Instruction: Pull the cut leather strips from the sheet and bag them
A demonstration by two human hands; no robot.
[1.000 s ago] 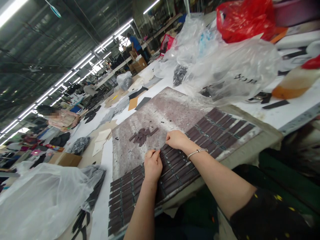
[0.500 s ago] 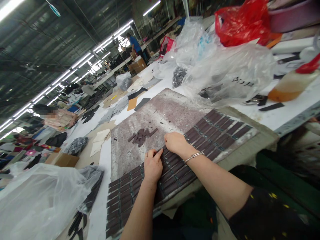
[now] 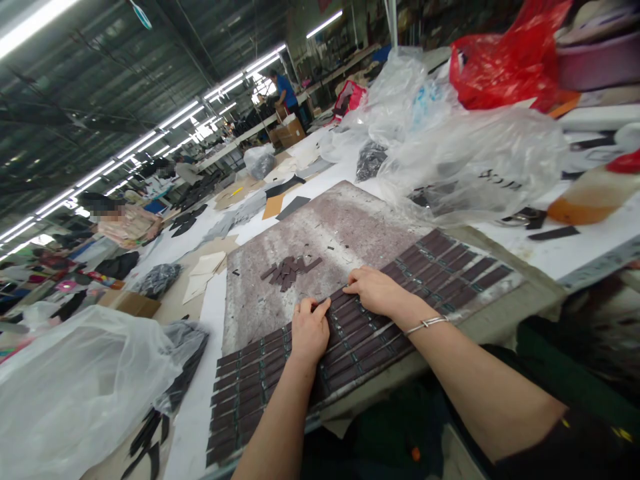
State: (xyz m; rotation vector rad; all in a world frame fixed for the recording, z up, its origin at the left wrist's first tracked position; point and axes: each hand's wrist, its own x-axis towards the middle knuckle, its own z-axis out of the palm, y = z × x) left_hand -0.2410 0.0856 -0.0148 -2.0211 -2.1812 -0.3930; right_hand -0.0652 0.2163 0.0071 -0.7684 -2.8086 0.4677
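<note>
Has strips [image 3: 436,271] in rows, pile [image 3: 287,272] loose. Touches strips with left hand [image 3: 309,331], right hand [image 3: 376,291]; can't tell if pinching.

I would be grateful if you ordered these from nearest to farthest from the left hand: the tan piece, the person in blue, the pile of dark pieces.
From the left hand:
1. Pile of dark pieces: just beyond, on the board.
2. Tan piece: past the board's edge.
3. Person in blue: far background.
</note>
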